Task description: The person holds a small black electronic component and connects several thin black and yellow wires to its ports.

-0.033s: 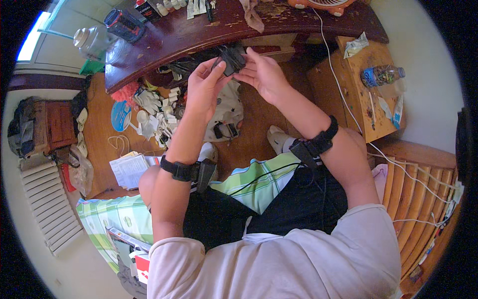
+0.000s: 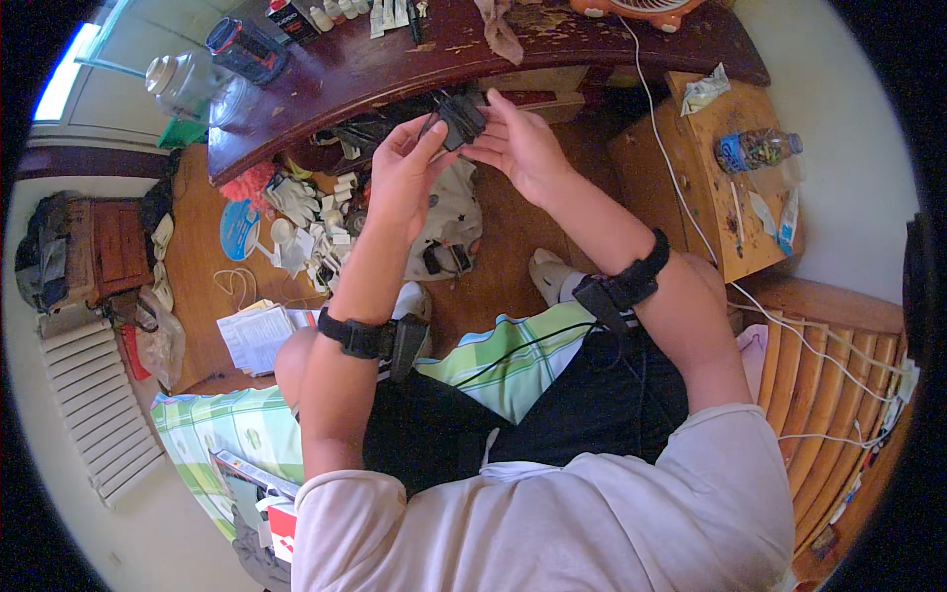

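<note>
In front of the dark red table edge, both my hands are raised around a black, boxy power adapter [image 2: 462, 120] with a thin dark cord looping at its left side. My left hand [image 2: 402, 163] pinches it, the thumb lying across its near face. From the other side, my right hand [image 2: 523, 148] holds its right edge lightly with the fingertips, the thumb sticking up near the top corner. The fingers behind the adapter are partly hidden. Black straps with small modules [image 2: 367, 337] circle both my forearms.
Bottles and a dark jar [image 2: 247, 51] stand on the worn table [image 2: 395, 61]; an orange fan [image 2: 641, 8] sits at its back. Gloves [image 2: 293, 200], white clutter and papers [image 2: 256, 335] cover the floor at left. A filled plastic bottle [image 2: 755, 151] lies on the wooden cabinet [image 2: 720, 227] at right.
My right thumb has shifted slightly up and left along the adapter's corner. The left hand and the adapter stay almost where they were.
</note>
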`<state>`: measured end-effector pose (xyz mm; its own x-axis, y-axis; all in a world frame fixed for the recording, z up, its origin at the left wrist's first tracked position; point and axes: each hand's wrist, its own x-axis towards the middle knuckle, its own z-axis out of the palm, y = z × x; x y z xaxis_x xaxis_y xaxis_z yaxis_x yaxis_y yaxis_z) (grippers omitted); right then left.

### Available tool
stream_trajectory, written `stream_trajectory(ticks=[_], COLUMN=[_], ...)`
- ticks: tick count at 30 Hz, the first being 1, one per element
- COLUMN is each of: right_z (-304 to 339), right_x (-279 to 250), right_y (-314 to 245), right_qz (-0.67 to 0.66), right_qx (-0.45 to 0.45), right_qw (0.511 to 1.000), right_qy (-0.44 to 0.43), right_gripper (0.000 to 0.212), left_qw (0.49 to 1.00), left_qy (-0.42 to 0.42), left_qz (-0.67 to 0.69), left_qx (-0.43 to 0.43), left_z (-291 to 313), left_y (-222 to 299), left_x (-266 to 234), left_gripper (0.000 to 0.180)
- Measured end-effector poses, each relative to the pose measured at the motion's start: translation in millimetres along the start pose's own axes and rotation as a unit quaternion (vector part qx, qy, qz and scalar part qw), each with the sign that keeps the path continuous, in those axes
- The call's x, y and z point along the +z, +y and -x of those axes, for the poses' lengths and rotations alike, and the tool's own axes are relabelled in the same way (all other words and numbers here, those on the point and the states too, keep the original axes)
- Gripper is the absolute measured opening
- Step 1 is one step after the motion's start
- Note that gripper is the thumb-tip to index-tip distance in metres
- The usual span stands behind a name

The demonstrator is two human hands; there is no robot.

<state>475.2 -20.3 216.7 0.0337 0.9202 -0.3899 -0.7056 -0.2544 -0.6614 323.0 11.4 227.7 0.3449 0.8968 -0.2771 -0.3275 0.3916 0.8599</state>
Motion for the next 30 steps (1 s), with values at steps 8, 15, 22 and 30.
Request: stream_trajectory(ticks=[8,15,22,30], right_z=[-13.4,-30.0,-54.0,-68.1], right_x=[-9.3,-20.4,-56.2,-67.7], right_y=[27.6,69.2,131.7,181.8], right_qz=[0.193,0.192,0.234,0.324], right_qx=[-0.013,0.043,0.110,0.223], right_qw=[0.981,0.980,0.964,0.919], right_qy=[-0.018,-0.002,0.067,0.021], right_gripper=[0.035,0.037,0.029,0.034], left_qw=[0.994,0.986,0.969,0.818], left_qy=[0.041,0.079,0.161,0.275], left_qz=[-0.072,-0.051,-0.095,-0.476], left_qx=[-0.072,-0.134,-0.161,-0.167], left_z=[-7.1,-11.7,-25.3,-8.2], left_y=[-14.3,-51.7,-108.4,-142.9], left_x=[-25.6,-60.3,-119.1,-221.0], left_gripper=[0.031,0.046,0.047,0.044])
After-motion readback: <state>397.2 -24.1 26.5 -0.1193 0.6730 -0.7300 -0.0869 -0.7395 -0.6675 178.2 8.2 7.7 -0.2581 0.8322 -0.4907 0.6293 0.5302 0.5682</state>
